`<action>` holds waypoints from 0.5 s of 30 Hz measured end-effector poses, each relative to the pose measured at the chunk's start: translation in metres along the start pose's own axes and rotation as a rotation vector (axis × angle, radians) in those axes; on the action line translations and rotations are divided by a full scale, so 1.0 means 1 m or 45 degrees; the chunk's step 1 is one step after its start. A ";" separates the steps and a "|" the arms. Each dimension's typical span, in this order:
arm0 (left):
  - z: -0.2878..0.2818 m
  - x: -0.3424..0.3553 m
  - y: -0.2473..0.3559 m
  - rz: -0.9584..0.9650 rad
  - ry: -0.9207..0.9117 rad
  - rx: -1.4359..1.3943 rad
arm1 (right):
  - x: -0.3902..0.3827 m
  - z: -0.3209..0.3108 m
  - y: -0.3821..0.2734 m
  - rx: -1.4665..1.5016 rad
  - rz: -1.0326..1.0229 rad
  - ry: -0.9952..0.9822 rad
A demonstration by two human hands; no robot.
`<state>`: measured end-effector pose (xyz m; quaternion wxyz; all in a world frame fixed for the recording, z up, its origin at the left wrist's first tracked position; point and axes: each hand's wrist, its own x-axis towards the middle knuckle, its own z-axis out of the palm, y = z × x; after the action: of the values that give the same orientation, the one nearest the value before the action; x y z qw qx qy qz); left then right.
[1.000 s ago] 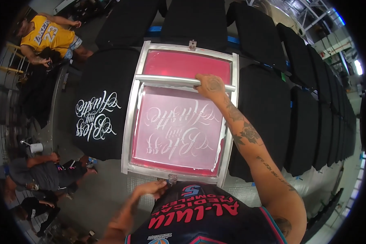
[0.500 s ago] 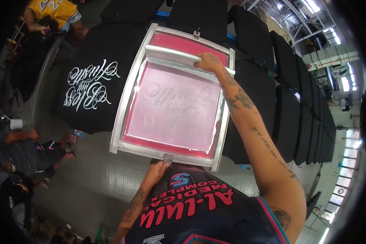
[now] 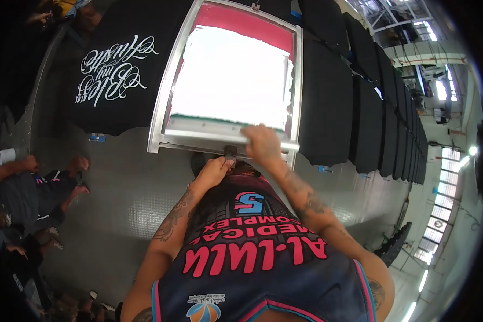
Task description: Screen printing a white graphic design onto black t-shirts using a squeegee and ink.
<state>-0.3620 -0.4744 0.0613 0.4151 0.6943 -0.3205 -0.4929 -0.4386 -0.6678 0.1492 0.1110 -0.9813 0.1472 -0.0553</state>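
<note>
Below me sits an aluminium-framed screen (image 3: pixel 171 88), a broad sheet of bright white ink (image 3: pixel 228 72) over its pink mesh. My right hand (image 3: pixel 262 145) is closed on the long squeegee (image 3: pixel 196 127), which lies across the frame's near end. My left hand (image 3: pixel 214 170) grips a small metal clamp (image 3: pixel 231 152) at the middle of the frame's front edge; part of the clamp is hidden by the fingers. Left of the screen lies a black T-shirt (image 3: pixel 134 112) printed with white script lettering.
Rows of black garments on boards (image 3: pixel 327 102) extend to the right. A co-worker in dark clothes (image 3: pixel 29 193) is at the left, beside a white container (image 3: pixel 6 155), with other people's limbs beyond. Grey textured flooring (image 3: pixel 118 214) shows beneath.
The squeegee has travelled from the screen's far end toward me in my right hand, and the inked area has turned opaque white. The screen and shirts appear higher in view.
</note>
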 end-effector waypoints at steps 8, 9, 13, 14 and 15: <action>-0.044 -0.007 0.034 -0.095 -0.412 0.705 | 0.014 -0.037 -0.001 0.109 0.317 -0.149; -0.064 -0.009 0.049 -0.226 -0.412 0.655 | 0.022 -0.045 0.012 0.173 0.405 -0.163; -0.146 -0.011 0.061 -0.123 0.697 0.437 | 0.057 -0.086 0.089 0.324 0.956 -0.227; -0.168 -0.006 0.042 0.166 1.024 0.653 | 0.057 -0.091 0.113 0.600 0.982 -0.203; -0.184 -0.004 0.043 0.186 1.114 0.881 | 0.055 -0.093 0.139 0.749 1.050 -0.232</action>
<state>-0.1903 -0.4421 0.1323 0.2904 0.9057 -0.3087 0.0048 -0.4380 -0.8325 0.2108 0.4075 -0.7696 0.4900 0.0397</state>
